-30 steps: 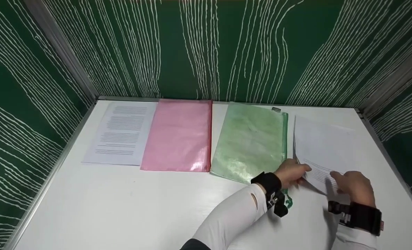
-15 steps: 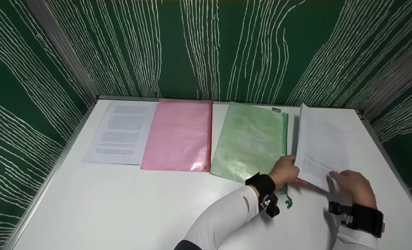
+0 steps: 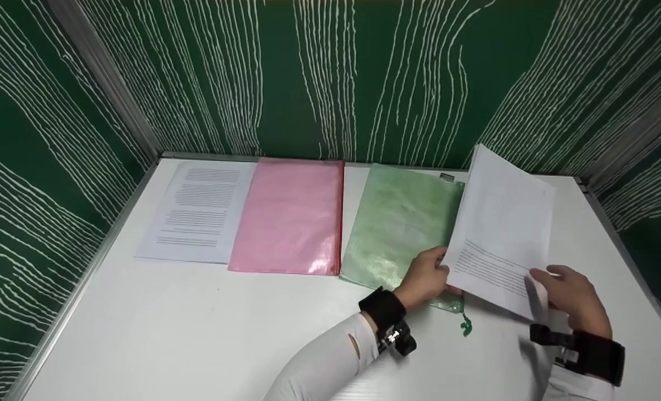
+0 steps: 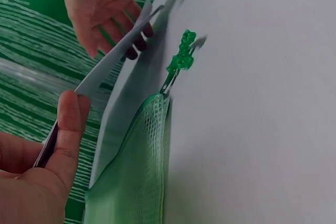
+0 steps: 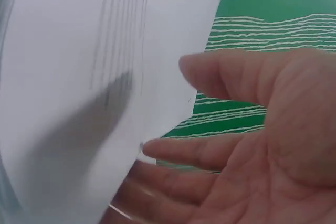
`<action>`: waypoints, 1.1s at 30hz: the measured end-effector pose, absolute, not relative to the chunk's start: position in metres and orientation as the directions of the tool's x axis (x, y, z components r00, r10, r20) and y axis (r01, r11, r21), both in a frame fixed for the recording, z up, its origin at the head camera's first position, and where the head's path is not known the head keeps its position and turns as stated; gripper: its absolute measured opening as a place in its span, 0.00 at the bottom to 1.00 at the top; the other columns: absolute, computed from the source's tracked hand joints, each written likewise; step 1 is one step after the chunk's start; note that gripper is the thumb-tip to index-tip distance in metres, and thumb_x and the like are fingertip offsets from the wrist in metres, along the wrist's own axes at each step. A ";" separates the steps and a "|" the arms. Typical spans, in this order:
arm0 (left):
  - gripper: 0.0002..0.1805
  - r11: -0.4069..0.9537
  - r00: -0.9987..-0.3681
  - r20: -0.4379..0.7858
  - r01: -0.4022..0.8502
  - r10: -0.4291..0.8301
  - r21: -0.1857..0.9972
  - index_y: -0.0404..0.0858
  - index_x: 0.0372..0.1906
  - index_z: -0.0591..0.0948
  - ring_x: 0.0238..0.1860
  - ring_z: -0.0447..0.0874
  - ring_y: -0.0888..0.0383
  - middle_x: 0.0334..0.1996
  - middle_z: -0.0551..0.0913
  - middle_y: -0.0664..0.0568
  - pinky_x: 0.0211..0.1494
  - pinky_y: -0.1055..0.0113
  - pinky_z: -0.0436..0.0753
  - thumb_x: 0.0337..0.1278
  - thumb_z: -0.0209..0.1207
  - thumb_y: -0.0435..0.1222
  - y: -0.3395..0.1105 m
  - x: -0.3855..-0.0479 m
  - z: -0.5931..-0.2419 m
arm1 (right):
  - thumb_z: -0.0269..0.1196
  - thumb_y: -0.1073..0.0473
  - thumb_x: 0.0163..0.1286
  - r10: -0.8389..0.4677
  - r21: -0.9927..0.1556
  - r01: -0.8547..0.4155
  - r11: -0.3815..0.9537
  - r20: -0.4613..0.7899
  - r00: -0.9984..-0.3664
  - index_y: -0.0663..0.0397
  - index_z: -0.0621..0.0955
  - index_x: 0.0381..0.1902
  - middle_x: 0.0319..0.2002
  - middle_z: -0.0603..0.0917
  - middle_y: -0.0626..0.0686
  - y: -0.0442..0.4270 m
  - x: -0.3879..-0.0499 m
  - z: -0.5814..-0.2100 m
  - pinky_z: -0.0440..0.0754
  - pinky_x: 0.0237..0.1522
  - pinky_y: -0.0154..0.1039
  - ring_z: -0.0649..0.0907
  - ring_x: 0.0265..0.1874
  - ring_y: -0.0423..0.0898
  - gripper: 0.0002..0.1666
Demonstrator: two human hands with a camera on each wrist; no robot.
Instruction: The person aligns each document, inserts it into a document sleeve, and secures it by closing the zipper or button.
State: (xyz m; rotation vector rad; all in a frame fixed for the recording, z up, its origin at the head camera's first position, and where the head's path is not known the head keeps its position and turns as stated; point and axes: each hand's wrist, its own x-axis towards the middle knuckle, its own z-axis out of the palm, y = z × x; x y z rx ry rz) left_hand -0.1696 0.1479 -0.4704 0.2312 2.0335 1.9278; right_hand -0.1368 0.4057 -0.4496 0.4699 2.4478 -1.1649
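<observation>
Printed sheets of paper [image 3: 503,228] are raised at a tilt off the right part of the table, with lines of text near the lower edge. My left hand [image 3: 424,277] pinches their lower left edge; in the left wrist view the thin stack runs between thumb and fingers [image 4: 68,129]. At the opposite edge is my right hand [image 3: 572,295], its thumb apart from the paper in the right wrist view and some straight fingers [image 5: 194,150] reaching behind it. Partly under the sheets and left hand lies a green zip folder [image 3: 402,223] with a green cord pull [image 4: 182,56].
Left of the green folder lies a pink zip folder [image 3: 288,217]. Another printed sheet [image 3: 196,214] is at the far left, partly beside the pink folder's edge. Green panels with white wavy lines [image 3: 319,78] wall in the white table [image 3: 207,334] at the back and sides.
The sheets have risen off the table and moved left, now overlapping the green folder's right edge. My left hand has moved left with them; the right hand has barely shifted.
</observation>
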 end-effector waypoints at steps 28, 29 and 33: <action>0.20 -0.108 -0.871 0.037 -0.019 0.489 0.994 0.38 0.55 0.72 0.37 0.83 0.56 0.43 0.82 0.41 0.29 0.64 0.81 0.59 0.46 0.23 -0.011 -0.169 -0.446 | 0.59 0.62 0.63 0.079 -0.972 -0.131 0.196 0.149 -0.986 0.63 0.72 0.55 0.38 0.85 0.52 0.309 -0.140 -0.419 0.81 0.33 0.32 0.84 0.34 0.43 0.23; 0.19 -0.097 -0.871 0.033 -0.016 0.490 0.995 0.37 0.55 0.72 0.36 0.83 0.57 0.43 0.82 0.41 0.28 0.67 0.79 0.59 0.46 0.23 -0.015 -0.170 -0.445 | 0.60 0.62 0.63 0.075 -0.975 -0.130 0.183 0.145 -0.986 0.63 0.72 0.55 0.38 0.85 0.52 0.307 -0.140 -0.419 0.81 0.33 0.32 0.84 0.34 0.43 0.22; 0.17 -0.115 -0.870 0.022 -0.040 0.492 0.993 0.34 0.54 0.72 0.35 0.83 0.56 0.43 0.82 0.38 0.29 0.68 0.80 0.60 0.48 0.26 -0.026 -0.174 -0.442 | 0.60 0.61 0.63 0.054 -0.973 -0.122 0.198 0.135 -0.989 0.64 0.72 0.53 0.38 0.85 0.52 0.297 -0.140 -0.419 0.81 0.33 0.32 0.84 0.33 0.43 0.21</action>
